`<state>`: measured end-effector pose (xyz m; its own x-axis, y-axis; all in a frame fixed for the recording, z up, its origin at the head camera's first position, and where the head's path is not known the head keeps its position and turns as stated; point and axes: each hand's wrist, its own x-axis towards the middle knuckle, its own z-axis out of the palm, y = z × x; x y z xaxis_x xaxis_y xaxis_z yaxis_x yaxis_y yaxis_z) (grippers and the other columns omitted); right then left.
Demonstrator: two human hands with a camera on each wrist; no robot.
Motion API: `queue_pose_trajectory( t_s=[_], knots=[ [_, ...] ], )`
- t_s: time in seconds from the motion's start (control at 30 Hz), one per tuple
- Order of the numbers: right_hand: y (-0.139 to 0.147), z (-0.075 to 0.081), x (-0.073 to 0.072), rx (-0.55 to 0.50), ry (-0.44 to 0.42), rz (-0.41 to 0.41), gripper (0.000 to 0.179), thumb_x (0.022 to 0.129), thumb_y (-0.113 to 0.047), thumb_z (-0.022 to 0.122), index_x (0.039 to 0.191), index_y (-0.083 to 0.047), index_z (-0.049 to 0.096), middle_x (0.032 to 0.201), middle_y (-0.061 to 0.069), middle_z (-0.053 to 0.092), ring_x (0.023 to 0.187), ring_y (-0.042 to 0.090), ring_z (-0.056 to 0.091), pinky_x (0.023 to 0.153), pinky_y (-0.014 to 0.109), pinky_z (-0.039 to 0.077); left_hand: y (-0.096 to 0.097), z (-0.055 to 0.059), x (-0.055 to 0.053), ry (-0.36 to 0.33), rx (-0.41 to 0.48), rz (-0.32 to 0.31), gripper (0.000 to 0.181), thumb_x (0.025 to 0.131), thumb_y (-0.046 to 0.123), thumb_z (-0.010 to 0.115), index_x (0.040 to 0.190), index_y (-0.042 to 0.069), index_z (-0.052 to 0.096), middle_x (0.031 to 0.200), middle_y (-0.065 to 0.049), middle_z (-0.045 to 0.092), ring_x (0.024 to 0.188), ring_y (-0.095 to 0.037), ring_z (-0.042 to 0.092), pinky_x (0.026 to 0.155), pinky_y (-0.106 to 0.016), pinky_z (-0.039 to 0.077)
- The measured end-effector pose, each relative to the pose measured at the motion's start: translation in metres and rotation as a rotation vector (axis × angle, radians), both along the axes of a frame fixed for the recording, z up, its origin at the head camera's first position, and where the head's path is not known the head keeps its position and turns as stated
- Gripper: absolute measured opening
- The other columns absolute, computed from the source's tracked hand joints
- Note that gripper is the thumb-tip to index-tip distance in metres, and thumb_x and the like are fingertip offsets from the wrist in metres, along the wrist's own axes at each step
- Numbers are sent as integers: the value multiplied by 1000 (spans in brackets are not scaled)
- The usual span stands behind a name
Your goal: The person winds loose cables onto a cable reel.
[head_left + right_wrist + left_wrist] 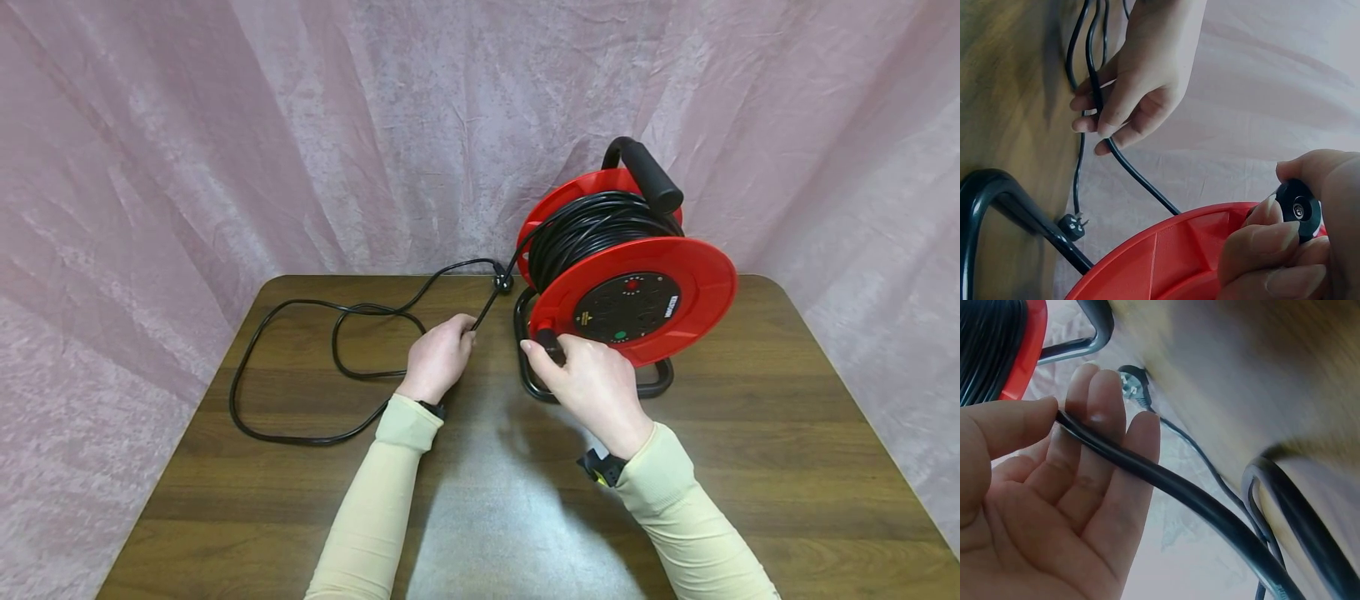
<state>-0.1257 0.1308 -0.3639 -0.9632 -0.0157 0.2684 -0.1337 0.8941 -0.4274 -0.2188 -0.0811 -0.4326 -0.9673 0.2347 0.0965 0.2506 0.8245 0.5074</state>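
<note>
A red cable reel [697, 275] wound with black cable [592, 229] stands on its black tubular frame at the table's back right. My right hand [600, 383] grips the small black crank knob [1298, 210] on the reel's front disc, fingers curled round it. To the left, my left hand [441, 354] pinches the loose cable [1166, 481] between thumb and fingers, the other fingers fairly straight beneath it. From that hand the cable rises taut to the drum. Its free length loops over the table on the left, ending in a black plug [502, 282] near the back edge.
The wooden table [787, 467] runs up to a pink curtain [420, 125] behind it. The reel's carrying handle [652, 177] sticks up over the drum. One foot of the frame [536, 390] reaches forward under the reel, beside my right hand.
</note>
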Motion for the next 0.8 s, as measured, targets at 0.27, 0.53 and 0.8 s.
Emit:
queue_pose_trajectory(
  t_s=[0.27,0.53,0.8],
  knots=[
    [0,2,-1,0,2,-9,59,98,-64,52,62,-17,51,54,-1,49,53,24,55,45,38,37,-2,0,0,20,-26,-22,33,107,19,55,137,18,67,116,-4,73,91,-22,69,76,-43,56],
    [0,4,0,-1,-7,-7,59,98,-65,52,63,-18,51,54,-2,48,52,23,53,45,38,36,-1,0,1,32,-58,-35,41,105,12,53,144,20,62,113,-8,71,82,-26,66,70,-44,54],
    [-1,7,0,-1,-10,-9,58,98,-66,51,63,-19,51,54,-2,48,53,22,52,45,38,36,-2,0,2,24,-17,-43,37,104,17,61,140,23,66,122,-2,73,105,-24,70,80,-46,56]
  ],
)
